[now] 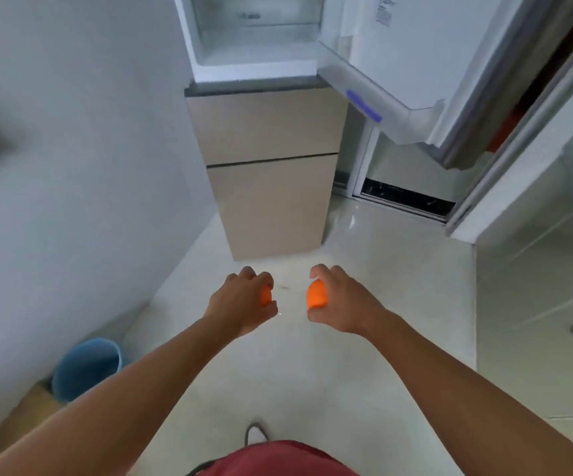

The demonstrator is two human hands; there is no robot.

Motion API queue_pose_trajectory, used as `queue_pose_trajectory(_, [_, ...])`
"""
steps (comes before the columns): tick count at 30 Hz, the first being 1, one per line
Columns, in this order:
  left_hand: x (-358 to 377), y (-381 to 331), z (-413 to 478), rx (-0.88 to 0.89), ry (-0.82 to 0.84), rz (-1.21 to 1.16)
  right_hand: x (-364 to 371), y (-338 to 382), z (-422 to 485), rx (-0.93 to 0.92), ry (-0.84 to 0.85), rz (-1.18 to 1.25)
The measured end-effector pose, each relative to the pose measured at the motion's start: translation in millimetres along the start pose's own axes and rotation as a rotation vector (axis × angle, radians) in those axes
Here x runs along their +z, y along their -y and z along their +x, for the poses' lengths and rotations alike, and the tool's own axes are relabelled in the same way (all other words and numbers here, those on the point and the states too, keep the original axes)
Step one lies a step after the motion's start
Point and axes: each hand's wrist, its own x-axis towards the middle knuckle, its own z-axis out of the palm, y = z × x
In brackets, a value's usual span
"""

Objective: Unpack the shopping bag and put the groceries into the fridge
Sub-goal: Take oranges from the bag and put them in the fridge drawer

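Observation:
My left hand (243, 300) is closed around an orange fruit (266, 297), most of it hidden by the fingers. My right hand (341, 302) grips a second orange fruit (316, 295), which shows more fully. Both hands are stretched out side by side above the floor, in front of the fridge (267, 173). The fridge's upper compartment (254, 39) stands open, and its white door (425, 63) swings out to the right. The two beige lower drawers are closed. No shopping bag is in view.
A blue bucket (87, 367) stands on the floor at the lower left by the white wall. A white cabinet with metal knobs (553, 304) is on the right. Pale floor tiles (364, 242) lie between me and the fridge.

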Motion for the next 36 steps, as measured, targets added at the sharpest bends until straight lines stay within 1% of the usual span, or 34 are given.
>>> queue_pose_trajectory(4, [-37, 54, 24, -0.059, -0.038, -0.011, -6, 47, 55, -0.066, 0.005, -0.037])
queue_pose_trajectory(8, [-71, 79, 64, -0.062, -0.081, -0.033, -25, 74, 109, -0.139, -0.039, -0.092])
queue_pose_trajectory(14, [-131, 81, 147, -0.019, -0.16, -0.014, -84, 85, 191, -0.212, -0.102, -0.105])
queue_pose_trajectory(18, [-179, 74, 219, -0.013, -0.219, 0.041, -143, 86, 262, -0.267, -0.164, -0.093])
queue_pose_trajectory(25, [-267, 54, 323, -0.014, -0.323, 0.057, -250, 98, 368, -0.381, -0.232, -0.126])
queue_pose_trajectory(31, [-323, 50, 397, -0.012, -0.356, 0.075, -318, 111, 432, -0.38, -0.268, -0.16])
queue_pose_trajectory(36, [-366, 56, 456, 0.019, -0.382, 0.1, -361, 121, 479, -0.359, -0.352, -0.172])
